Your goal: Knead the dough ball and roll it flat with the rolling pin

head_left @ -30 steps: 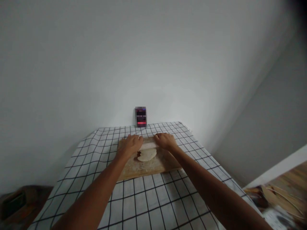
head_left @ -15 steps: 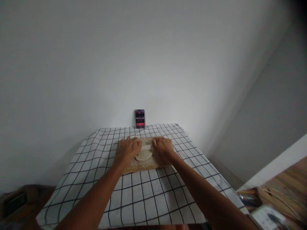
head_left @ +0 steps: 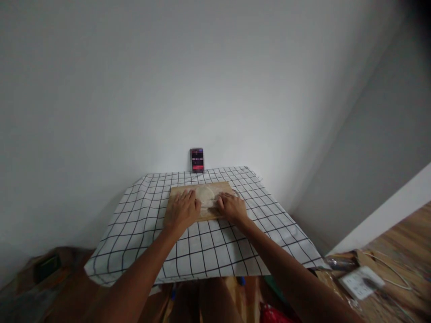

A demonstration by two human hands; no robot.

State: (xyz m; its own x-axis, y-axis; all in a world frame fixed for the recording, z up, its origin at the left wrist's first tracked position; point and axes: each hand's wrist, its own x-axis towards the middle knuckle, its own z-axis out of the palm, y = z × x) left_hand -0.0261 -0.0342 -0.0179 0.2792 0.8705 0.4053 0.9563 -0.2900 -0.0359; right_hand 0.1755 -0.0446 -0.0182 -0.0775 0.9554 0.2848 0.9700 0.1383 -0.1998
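A pale, flat round of dough (head_left: 204, 193) lies on a floured wooden board (head_left: 178, 192). Just on its near side a light rolling pin (head_left: 209, 204) spans the space between my hands. My left hand (head_left: 186, 208) presses on the pin's left end, fingers bent over it and thumb inward. On the right end rests my right hand (head_left: 232, 206), its fingers curled over the pin. Both palms hide the pin's ends.
A white cloth with black checks (head_left: 141, 215) covers the table. At the back, a phone (head_left: 197, 160) with a blurred screen leans against the wall (head_left: 215, 89). A white power strip (head_left: 362, 281) and a cable (head_left: 390, 269) lie at lower right.
The rolling pin has come toward me with both hands, from the far side of the dough to its near side. The view has tilted down, showing the table's front edge.
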